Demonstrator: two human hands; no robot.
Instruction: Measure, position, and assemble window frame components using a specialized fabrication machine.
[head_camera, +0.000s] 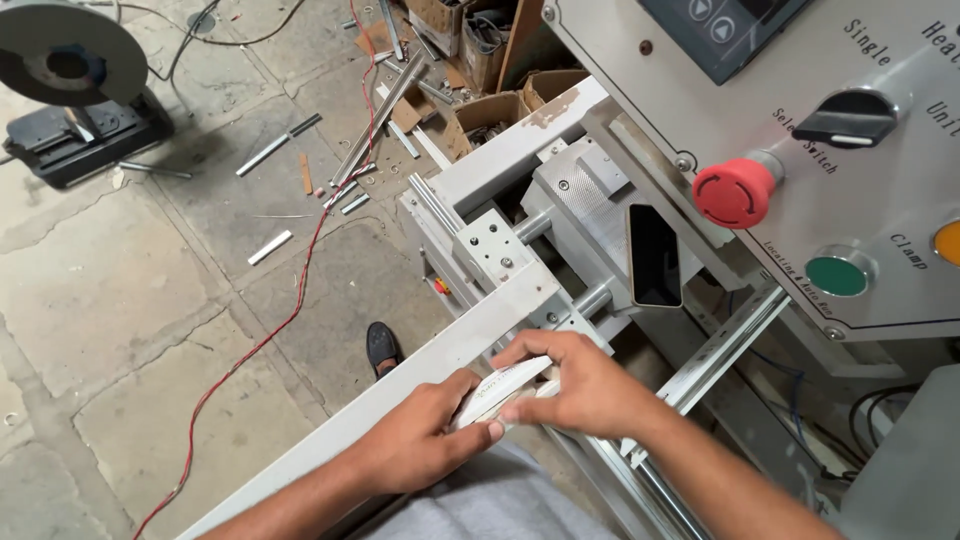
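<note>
Both hands (500, 410) gripping white profile (400, 385), lying diagonally

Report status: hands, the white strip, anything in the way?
Both hands closed on the white strip: left hand, right hand. White strip lies against the long white profile. Machine clamp block close ahead; nothing between.

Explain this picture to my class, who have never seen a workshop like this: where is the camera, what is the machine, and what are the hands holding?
The camera sits on the person's head, looking down. The left hand and right hand together grip the end of a long white profile bar, which lies on a grey metal machine. Its control panel has a red mushroom button, a green button and a black knob. On the concrete floor lie a red cable, metal offcuts and a disc saw.
</note>
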